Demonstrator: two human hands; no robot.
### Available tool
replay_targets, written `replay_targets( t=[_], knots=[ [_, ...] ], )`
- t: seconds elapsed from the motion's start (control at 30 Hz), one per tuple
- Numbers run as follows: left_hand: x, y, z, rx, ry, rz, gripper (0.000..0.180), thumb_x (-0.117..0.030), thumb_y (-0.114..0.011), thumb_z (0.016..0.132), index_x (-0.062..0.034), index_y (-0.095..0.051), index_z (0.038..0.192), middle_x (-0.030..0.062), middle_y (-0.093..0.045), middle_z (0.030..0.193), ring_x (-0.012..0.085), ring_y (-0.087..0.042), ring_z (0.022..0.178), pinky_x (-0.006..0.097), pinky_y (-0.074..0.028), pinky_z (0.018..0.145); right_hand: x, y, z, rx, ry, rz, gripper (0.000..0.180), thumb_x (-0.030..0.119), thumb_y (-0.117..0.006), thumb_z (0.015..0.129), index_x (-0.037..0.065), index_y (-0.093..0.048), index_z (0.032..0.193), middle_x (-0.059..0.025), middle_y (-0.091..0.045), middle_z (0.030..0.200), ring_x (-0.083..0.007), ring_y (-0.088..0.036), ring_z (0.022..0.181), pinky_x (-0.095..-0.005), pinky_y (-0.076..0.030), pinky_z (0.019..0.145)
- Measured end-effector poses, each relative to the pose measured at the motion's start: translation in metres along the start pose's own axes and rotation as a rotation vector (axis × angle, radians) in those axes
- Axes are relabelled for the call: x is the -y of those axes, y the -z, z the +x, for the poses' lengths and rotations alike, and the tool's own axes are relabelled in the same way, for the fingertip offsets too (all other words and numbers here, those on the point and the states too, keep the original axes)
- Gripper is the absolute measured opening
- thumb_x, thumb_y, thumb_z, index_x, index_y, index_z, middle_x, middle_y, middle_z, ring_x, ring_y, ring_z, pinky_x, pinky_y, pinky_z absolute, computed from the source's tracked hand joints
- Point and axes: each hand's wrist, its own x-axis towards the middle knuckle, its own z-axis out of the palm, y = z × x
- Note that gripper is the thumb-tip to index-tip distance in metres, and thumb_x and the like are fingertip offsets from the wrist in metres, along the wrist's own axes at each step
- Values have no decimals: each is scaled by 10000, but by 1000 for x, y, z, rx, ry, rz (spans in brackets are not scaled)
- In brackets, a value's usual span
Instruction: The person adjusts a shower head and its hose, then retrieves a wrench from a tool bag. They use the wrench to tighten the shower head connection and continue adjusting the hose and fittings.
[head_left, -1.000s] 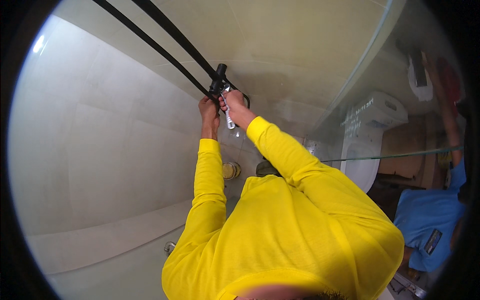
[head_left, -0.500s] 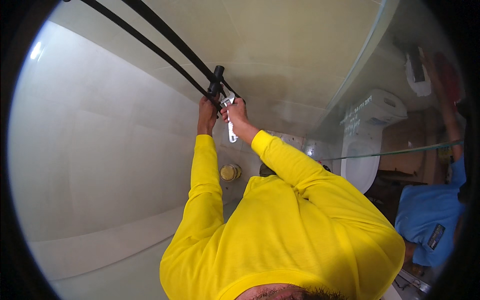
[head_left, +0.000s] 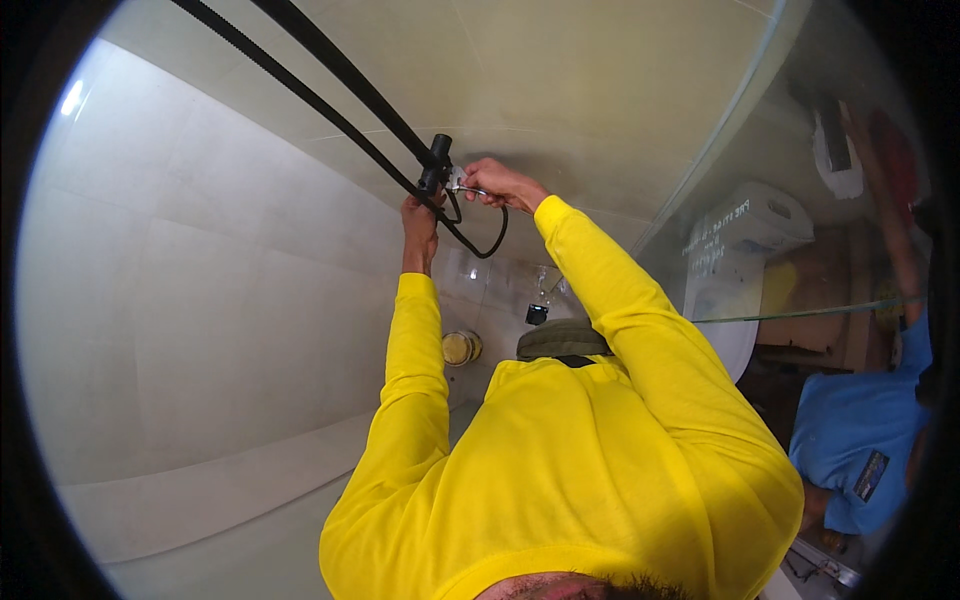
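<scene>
A black pole (head_left: 345, 78) is slanting down; the right hand (head_left: 503, 183) is sitting higher than before, the left hand (head_left: 420, 220) staying below a black fitting (head_left: 435, 166), its finger grip impossible to tell. Right fingers are clamping a silver wrench (head_left: 457, 179), now turned sideways beside the fitting.

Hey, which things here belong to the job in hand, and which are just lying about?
Apparently in use:
silver wrench, in the right hand
black fitting, left hand at its lower end
black hose, beside the fitting

Apparently just about:
round container, yellowish top
small dark item, too small to identify
toilet
</scene>
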Motion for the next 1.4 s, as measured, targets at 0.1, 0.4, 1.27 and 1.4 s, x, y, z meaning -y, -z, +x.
replay_targets(
  t=[0.1,0.4,1.27,1.4],
  knots=[
    [-2,1,-2,17,-6,6,252,-82,-724,987,9,-725,1222,64,-741,1117,155,-709,987,311,-587,905,6,4,4,27,-18,-44,83,144,-563,1028,78,-588,985,-12,-603,753,-64,-384,449,-263,-229,388],
    [-4,1,-2,22,-31,-48,221,-39,-651,1017,22,-700,1223,92,-733,1145,203,-719,1042,376,-624,960,-2,-25,3,-158,10,17,61,132,-562,1031,93,-572,986,-7,-572,713,-72,-385,454,-270,-245,395],
    [4,-2,-2,-19,18,26,163,-77,-746,989,-15,-742,1140,34,-747,1057,131,-678,905,287,-523,787,-22,-56,-22,-275,67,233,83,145,-546,1063,64,-559,1080,-6,-563,736,-62,-441,496,-250,-297,395],
    [7,-5,-3,-52,5,-74,184,-47,-728,988,23,-739,1158,80,-750,1105,176,-710,988,359,-588,924,-12,-31,-16,-140,22,81,96,164,-565,1056,82,-576,1007,21,-547,713,-49,-407,475,-260,-253,397]
  ],
)
